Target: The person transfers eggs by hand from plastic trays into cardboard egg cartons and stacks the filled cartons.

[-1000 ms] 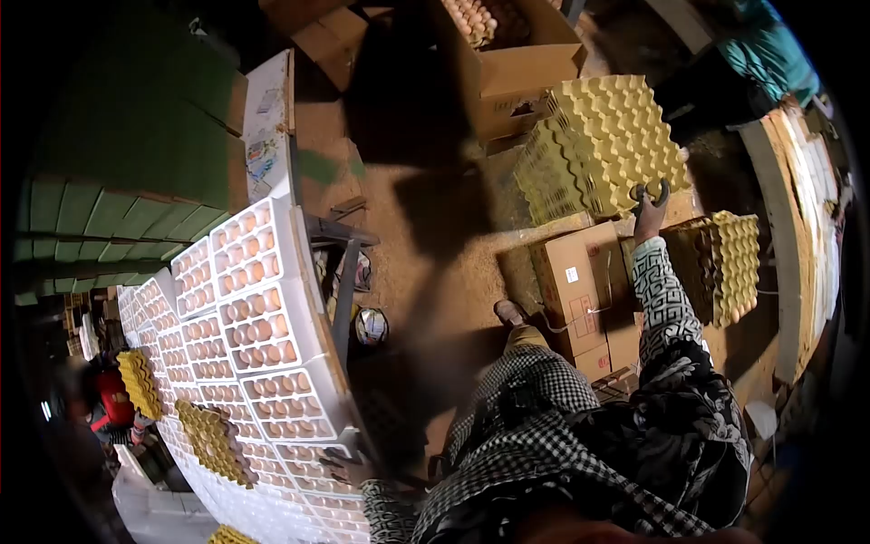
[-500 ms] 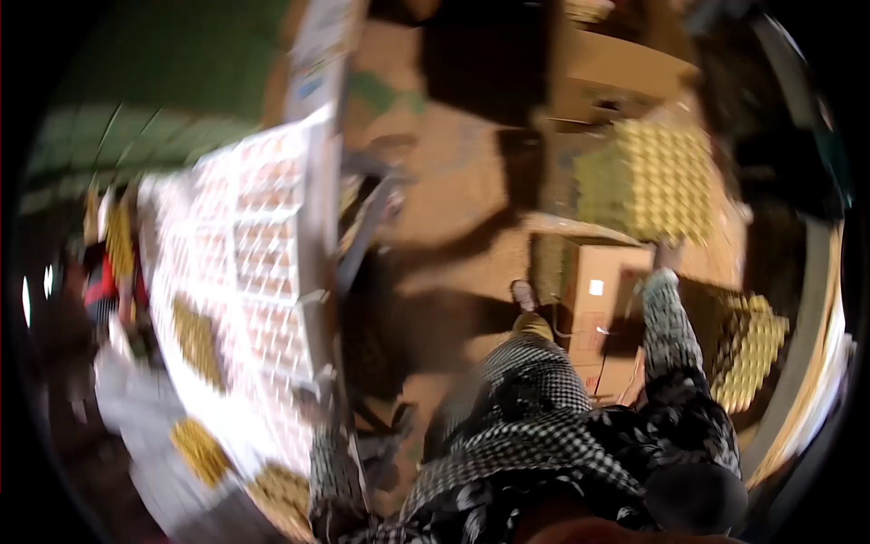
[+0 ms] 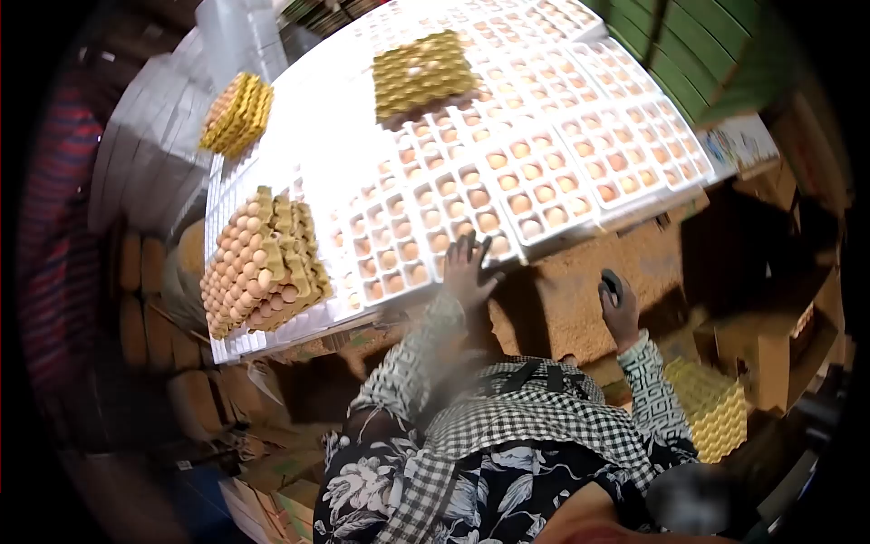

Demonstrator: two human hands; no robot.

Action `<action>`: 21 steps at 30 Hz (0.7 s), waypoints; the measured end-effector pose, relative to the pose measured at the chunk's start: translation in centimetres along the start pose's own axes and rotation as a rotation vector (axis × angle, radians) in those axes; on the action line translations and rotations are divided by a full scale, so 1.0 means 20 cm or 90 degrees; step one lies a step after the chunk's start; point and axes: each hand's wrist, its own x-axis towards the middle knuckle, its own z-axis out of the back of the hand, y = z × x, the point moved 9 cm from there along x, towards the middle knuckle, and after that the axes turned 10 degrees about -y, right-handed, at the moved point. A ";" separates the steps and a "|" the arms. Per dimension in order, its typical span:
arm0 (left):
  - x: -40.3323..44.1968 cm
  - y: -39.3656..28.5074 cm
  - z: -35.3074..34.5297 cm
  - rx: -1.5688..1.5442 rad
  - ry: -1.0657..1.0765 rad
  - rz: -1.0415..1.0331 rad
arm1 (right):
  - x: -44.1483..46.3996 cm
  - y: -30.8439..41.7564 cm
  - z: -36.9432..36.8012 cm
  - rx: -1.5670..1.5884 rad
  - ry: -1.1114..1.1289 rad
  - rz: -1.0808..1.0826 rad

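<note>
White plastic trays of eggs cover much of the worktop. I see my left hand at the worktop's front edge, fingers spread wide; contact I cannot tell. My right hand hangs before the worktop, fingers curled narrow; I cannot tell whether they hold anything. Pulp trays, egg-filled, stand at the worktop's front-left corner.

Head camera (close by) faces down toward left hand, right hand.

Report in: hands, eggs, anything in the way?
Left hand spread at front edge of white trays. Right hand loosely curled, off trays. Eggs seated in cells. Loaded carton stack at left, clear of both hands.
</note>
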 end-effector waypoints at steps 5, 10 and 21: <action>-0.23 0.64 0.84 -0.074 -0.308 0.052 | 0.57 0.68 -0.76 -0.044 0.040 0.206; -0.38 1.46 1.83 0.281 -0.395 0.277 | 1.01 0.95 -1.60 -0.157 0.081 0.341; -0.53 1.98 1.77 0.166 -0.279 0.503 | 1.84 0.78 -2.54 -0.645 0.196 0.411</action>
